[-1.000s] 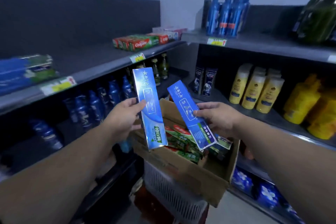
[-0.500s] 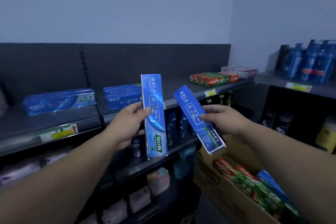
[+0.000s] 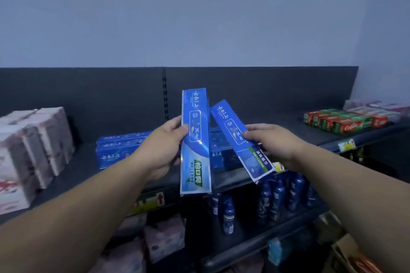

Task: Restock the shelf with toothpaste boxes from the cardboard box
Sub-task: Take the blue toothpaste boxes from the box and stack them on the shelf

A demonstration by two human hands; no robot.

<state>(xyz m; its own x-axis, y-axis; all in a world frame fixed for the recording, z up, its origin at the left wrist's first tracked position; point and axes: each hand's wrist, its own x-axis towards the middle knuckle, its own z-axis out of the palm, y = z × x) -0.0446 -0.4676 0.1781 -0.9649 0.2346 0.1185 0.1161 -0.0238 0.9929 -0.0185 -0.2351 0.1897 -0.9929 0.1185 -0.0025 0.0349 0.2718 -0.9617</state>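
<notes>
My left hand (image 3: 163, 146) grips a long blue toothpaste box (image 3: 195, 142), held upright in front of the top shelf (image 3: 84, 162). My right hand (image 3: 274, 142) grips a second blue toothpaste box (image 3: 240, 137), tilted with its top leaning left. Both boxes hover over a stack of matching blue toothpaste boxes (image 3: 119, 148) lying on the shelf. More blue boxes lie behind the held ones, partly hidden. A corner of the cardboard box (image 3: 352, 255) shows at the bottom right with red and green packs inside.
White and pink packs (image 3: 33, 146) stand on the shelf's left end. Red and green toothpaste boxes (image 3: 341, 121) lie on its right end. Dark blue bottles (image 3: 277, 197) fill the shelf below, with pinkish packs (image 3: 164, 239) lower still. Price labels run along the shelf edge.
The view has swung left and up, from the cardboard box to the top shelf. Both hands have carried their blue boxes up in front of the blue stack.
</notes>
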